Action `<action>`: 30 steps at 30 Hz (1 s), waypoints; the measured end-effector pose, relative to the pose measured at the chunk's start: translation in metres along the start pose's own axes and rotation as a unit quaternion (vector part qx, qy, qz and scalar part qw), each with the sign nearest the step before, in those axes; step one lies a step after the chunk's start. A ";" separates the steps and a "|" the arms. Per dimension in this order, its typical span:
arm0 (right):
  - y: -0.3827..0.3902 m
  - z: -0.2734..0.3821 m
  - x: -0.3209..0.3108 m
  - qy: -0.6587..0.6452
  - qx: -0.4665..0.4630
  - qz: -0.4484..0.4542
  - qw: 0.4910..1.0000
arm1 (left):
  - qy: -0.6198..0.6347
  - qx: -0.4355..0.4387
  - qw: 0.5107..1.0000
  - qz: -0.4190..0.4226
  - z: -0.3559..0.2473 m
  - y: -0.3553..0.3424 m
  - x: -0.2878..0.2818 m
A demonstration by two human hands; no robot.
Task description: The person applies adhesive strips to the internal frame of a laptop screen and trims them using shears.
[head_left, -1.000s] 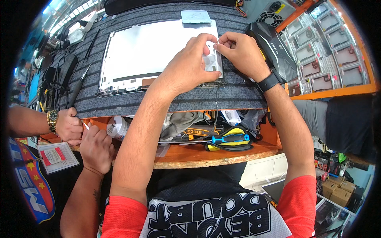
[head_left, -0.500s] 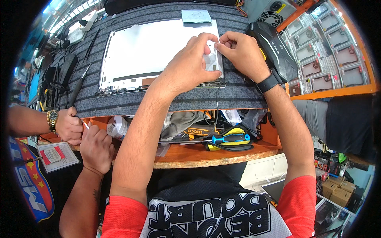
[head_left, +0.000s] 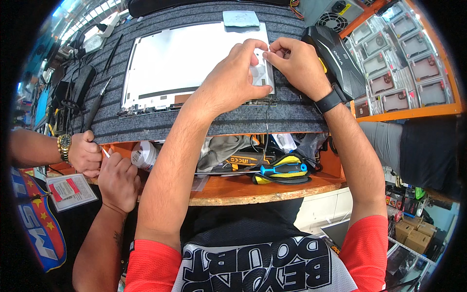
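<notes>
A flat white panel (head_left: 170, 63), like a laptop screen's back or lid, lies on the grey ribbed mat (head_left: 194, 125). Over its right part arches my left hand (head_left: 233, 73), thumb held apart from the curled fingers, its index fingertip at the right edge. At that same edge my right hand (head_left: 294, 63) has its thumb and index finger pinched together; whatever is between them is too small to make out. The two hands' fingertips nearly meet. A pale blue pad (head_left: 241, 19) rests on the panel's far edge.
An open drawer (head_left: 224, 194) below holds a blue-handled screwdriver (head_left: 287, 169) and other tools. A black case (head_left: 335, 61) stands right of my right hand. Another person's hands (head_left: 119, 180) hold a thin white-tipped item at left. A precision screwdriver (head_left: 97, 102) lies on the mat.
Both hands stay almost in place, with only slight finger movement at the panel's right edge. The other person's lower hand shifts slightly.
</notes>
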State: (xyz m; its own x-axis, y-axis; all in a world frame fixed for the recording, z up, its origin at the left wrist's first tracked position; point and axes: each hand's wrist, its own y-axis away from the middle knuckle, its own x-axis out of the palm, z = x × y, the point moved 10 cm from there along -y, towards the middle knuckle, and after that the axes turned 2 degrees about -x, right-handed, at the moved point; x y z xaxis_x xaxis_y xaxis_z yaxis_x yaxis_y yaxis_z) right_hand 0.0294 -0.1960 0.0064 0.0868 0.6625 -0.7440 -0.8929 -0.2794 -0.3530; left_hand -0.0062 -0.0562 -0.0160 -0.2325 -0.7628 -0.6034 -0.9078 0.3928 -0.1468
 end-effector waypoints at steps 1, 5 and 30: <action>0.000 0.000 0.000 -0.001 -0.003 -0.002 1.000 | 0.000 0.001 1.000 -0.001 0.000 0.000 0.000; 0.000 0.001 0.000 0.002 -0.006 -0.004 1.000 | 0.006 0.000 1.000 -0.002 -0.001 0.000 0.000; 0.001 0.000 0.001 0.011 -0.002 -0.006 1.000 | -0.002 0.000 1.000 -0.003 -0.001 0.001 -0.001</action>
State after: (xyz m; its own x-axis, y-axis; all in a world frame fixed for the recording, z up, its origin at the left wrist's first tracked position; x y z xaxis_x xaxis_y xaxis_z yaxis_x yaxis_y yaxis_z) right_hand 0.0283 -0.1957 0.0051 0.1066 0.6502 -0.7523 -0.8903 -0.2744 -0.3633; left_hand -0.0070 -0.0560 -0.0150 -0.2263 -0.7634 -0.6050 -0.9094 0.3881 -0.1494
